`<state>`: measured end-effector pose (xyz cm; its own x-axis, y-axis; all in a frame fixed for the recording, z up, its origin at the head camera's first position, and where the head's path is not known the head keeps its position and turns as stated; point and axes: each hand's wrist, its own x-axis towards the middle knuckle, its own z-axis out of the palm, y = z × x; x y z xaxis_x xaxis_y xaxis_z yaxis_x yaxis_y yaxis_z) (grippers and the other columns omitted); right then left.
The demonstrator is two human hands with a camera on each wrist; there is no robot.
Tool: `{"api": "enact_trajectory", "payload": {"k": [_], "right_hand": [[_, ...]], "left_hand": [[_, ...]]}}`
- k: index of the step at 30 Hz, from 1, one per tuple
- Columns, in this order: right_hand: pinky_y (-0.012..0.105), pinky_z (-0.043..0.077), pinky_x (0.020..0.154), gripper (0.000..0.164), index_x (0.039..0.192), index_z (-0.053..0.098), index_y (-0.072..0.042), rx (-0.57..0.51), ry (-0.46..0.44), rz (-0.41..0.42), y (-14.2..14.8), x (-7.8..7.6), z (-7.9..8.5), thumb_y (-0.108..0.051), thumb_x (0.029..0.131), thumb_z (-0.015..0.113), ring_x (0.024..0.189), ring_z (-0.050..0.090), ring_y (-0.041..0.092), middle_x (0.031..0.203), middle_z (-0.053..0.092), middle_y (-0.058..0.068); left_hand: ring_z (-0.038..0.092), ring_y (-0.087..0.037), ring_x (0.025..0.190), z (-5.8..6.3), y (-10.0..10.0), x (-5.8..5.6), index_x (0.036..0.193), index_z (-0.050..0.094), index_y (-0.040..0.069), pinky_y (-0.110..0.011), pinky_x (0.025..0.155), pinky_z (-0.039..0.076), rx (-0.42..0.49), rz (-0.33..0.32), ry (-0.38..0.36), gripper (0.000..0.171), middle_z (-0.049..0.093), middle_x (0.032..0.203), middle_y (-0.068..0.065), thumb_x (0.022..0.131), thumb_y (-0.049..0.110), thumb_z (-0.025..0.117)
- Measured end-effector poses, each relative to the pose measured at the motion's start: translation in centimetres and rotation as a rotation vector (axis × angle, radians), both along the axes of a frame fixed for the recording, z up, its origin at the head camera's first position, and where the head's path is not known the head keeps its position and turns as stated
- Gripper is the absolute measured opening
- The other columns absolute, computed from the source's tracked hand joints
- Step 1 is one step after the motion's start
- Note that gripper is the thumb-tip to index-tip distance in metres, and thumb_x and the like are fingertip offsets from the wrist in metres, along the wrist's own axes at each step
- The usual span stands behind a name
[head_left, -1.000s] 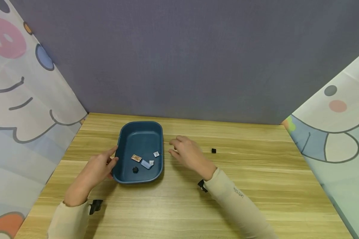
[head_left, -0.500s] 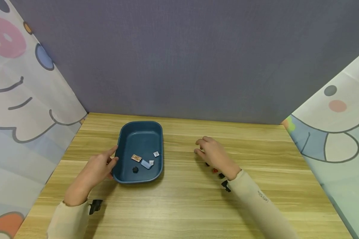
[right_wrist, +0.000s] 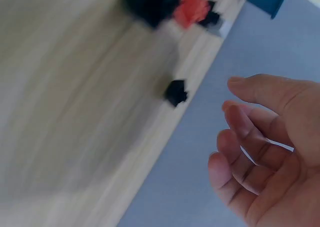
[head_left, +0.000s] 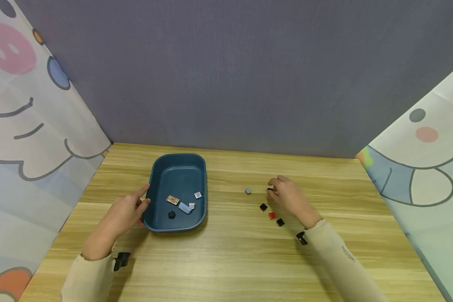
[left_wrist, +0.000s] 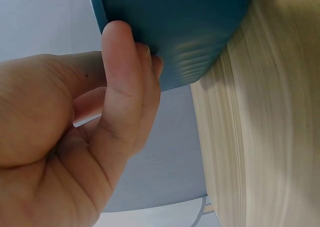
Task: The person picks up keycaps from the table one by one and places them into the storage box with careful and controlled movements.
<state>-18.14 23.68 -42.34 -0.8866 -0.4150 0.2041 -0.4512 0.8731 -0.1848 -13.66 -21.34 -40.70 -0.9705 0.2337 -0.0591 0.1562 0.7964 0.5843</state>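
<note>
My left hand (head_left: 122, 214) holds the left wall of a dark blue tray (head_left: 178, 228). In the left wrist view, fingers (left_wrist: 122, 82) press the outside of that wall. My right hand (head_left: 291, 200) hovers over a small black block (head_left: 270, 189), its fingers loosely bent. The right wrist view shows that black block (right_wrist: 176, 92) apart from the fingertips. Nearby on the table lie a small grey block (head_left: 248, 191), a black one (head_left: 263, 207), a red one (head_left: 272, 215) and another black one (head_left: 280, 222).
Inside the tray lie an orange-brown printed tile (head_left: 172, 200), a light blue block (head_left: 185, 208), a white tile (head_left: 198, 195), a white piece (head_left: 191, 206) and a black piece (head_left: 171, 214). A grey panel (head_left: 226, 84) stands behind the wooden table (head_left: 226, 264).
My right hand has moved from beside the tray rightward to the far black block. The grey, red and black blocks have come into sight. My left hand stays at the tray.
</note>
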Motion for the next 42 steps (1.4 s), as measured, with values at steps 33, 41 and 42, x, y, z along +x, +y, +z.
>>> {"api": "enact_trajectory", "payload": {"k": [33, 41, 42], "right_hand": [[0.025, 0.043, 0.048, 0.022, 0.101, 0.066, -0.003, 0.060, -0.118, -0.085, 1.4, -1.0, -1.9, -0.011, 0.081, 0.068, 0.061, 0.050, 0.011, 0.077, 0.053, 0.000], [0.028, 0.046, 0.054, 0.020, 0.100, 0.067, -0.004, 0.046, -0.086, -0.061, 0.9, -1.1, -1.4, -0.014, 0.084, 0.068, 0.065, 0.053, 0.012, 0.079, 0.055, 0.000], [0.028, 0.046, 0.055, 0.020, 0.101, 0.067, -0.004, 0.044, -0.084, -0.054, 0.8, -1.1, -1.3, -0.014, 0.084, 0.068, 0.066, 0.053, 0.012, 0.079, 0.055, 0.000]], "left_hand": [[0.057, -0.012, 0.044, 0.0, 0.0, 0.1, 0.141, 0.031, -0.005, -0.027, 0.047, 0.044, 0.006, 0.000, 0.022, 0.052, 0.060, 0.068, -0.001, 0.095, 0.009, 0.051], [0.057, -0.013, 0.044, -0.2, -0.1, 0.0, 0.140, 0.032, -0.006, -0.026, 0.046, 0.045, 0.004, -0.007, 0.038, 0.051, 0.060, 0.067, -0.002, 0.094, 0.007, 0.051], [0.057, -0.013, 0.044, -0.2, -0.1, 0.0, 0.140, 0.032, -0.006, -0.026, 0.046, 0.045, 0.006, -0.008, 0.038, 0.051, 0.060, 0.067, -0.002, 0.094, 0.007, 0.051]]}}
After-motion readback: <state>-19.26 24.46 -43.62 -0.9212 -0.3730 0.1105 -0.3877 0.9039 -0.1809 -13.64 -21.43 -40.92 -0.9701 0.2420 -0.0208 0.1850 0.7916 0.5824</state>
